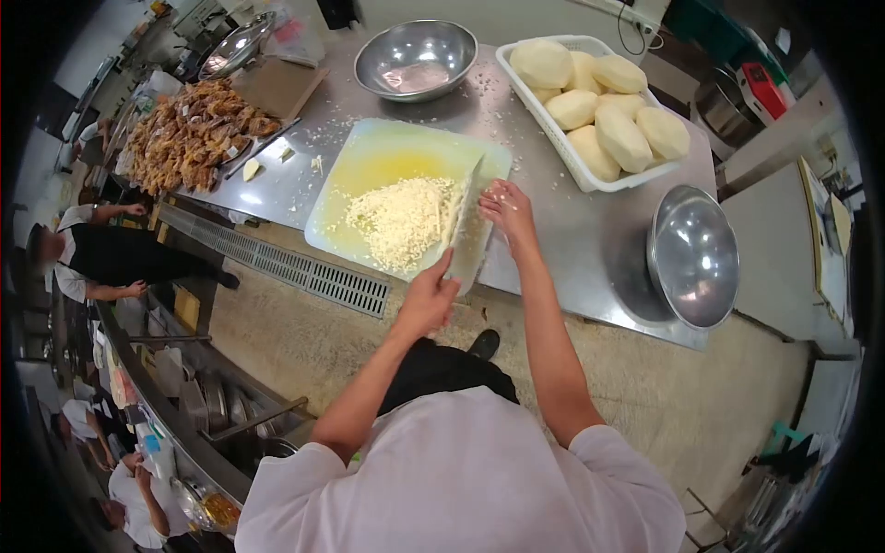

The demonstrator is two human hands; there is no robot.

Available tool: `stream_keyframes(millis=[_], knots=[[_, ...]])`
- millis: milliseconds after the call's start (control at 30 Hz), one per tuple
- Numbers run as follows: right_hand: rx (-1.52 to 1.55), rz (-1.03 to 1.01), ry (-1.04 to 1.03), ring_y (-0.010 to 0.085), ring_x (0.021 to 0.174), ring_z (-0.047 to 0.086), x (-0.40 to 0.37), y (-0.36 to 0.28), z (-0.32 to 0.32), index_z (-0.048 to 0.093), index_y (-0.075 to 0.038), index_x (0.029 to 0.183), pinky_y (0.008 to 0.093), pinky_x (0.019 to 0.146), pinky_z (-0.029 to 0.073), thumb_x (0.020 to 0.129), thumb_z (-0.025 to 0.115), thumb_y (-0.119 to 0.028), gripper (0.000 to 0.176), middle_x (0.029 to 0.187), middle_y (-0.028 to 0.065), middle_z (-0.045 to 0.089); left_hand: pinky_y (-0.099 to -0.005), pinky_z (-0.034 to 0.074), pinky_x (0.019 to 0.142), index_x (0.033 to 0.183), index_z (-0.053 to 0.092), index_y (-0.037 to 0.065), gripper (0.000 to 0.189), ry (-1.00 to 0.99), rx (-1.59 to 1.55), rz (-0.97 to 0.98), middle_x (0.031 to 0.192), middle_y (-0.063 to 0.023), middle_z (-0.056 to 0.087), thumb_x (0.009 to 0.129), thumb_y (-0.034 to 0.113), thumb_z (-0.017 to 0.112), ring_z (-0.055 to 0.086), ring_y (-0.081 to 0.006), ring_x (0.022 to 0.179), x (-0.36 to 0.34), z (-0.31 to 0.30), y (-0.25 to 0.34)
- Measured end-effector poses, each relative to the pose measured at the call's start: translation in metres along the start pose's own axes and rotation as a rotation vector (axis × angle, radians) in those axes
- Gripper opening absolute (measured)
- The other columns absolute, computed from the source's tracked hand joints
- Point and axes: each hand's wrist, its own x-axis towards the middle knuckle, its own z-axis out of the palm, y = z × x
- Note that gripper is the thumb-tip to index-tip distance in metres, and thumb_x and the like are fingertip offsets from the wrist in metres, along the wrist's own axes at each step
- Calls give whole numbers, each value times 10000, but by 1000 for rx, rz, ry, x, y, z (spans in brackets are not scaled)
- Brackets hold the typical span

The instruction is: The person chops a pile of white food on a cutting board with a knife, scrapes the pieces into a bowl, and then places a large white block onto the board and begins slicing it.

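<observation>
My left hand (429, 300) is closed around the handle of a large kitchen knife (468, 203), its broad blade pointing away from me. The blade stands at the right edge of a heap of finely chopped pale-yellow pieces (401, 221). Under the heap is a pale cutting board (327, 235), wet with yellowish liquid. Just right of the blade, over the board's right edge, is my right hand (507, 212). Its fingers are bent but apart, with small pale bits stuck to them, and I see nothing held in it.
A white basket (590, 180) of large peeled potatoes (622, 136) stands at the back right. Steel bowls (417, 60) (696, 258) sit behind the board and at the table's right end. Browned food pieces (189, 134) are piled left. A person (115, 249) stands beyond the floor drain (277, 258).
</observation>
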Motion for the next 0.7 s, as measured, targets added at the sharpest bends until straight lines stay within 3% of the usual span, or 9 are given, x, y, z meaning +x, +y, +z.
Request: stream_keyframes(millis=[67,100,233,333,467,533,600,667,700], knots=[[27,-185,4,116,882,580,-11,2,-8,510,-12,1237,241,749,485,892,555,-107,361,1035,67,609,-272,418,413,1435,340,106,605,-52,-16,-8,590,-31,516,887,147,593,486,-111,436,-8,-21,-6],[-18,-240,73,137,890,594,-16,2,-12,521,-9,1224,252,760,486,898,550,-113,343,1010,68,635,-242,394,385,1437,346,124,605,-116,-31,-16,582,2,488,892,165,604,451,-60,425,-13,-31,-10],[-69,-230,221,148,974,589,-24,19,-33,548,-2,1192,260,804,465,919,536,-151,311,1109,117,631,-237,385,382,1412,401,144,578,-267,-10,-49,576,13,489,879,155,624,429,-63,410,-26,-86,-36],[-146,-289,217,149,992,580,-34,30,-36,553,-2,1186,262,812,454,927,535,-176,312,1121,121,626,-230,378,397,1383,454,178,560,-340,31,-220,572,42,478,861,115,646,428,-50,436,-10,-144,-43],[-153,-347,233,149,989,575,-35,35,-26,556,15,1173,257,808,449,925,545,-190,322,1120,115,626,-221,379,396,1391,439,180,592,-398,149,-76,569,33,497,842,108,649,432,-44,427,37,-184,-29],[-346,-388,318,152,993,571,-40,29,-23,555,29,1172,260,815,448,929,542,-193,329,1126,110,623,-218,384,393,1394,432,171,591,-438,166,-17,550,25,492,844,127,645,436,-46,416,52,-190,-22],[-306,-426,400,167,1021,569,-49,27,-20,553,29,1178,274,842,449,938,528,-207,337,1138,114,616,-216,385,398,1402,415,175,611,-540,153,38,535,25,485,837,103,634,442,-50,419,52,-196,-17],[-282,-474,461,182,1050,567,-55,27,-19,551,29,1184,289,869,451,947,515,-220,345,1150,119,608,-215,392,402,1403,412,182,621,-630,194,-31,545,24,497,834,137,657,443,-52,419,55,-217,-19],[-253,-483,530,202,1087,557,-58,31,-17,549,26,1190,312,902,445,957,496,-237,355,1165,124,597,-219,392,403,1402,415,183,605,-782,229,-14,563,27,510,846,130,645,446,-53,429,62,-235,-26]])
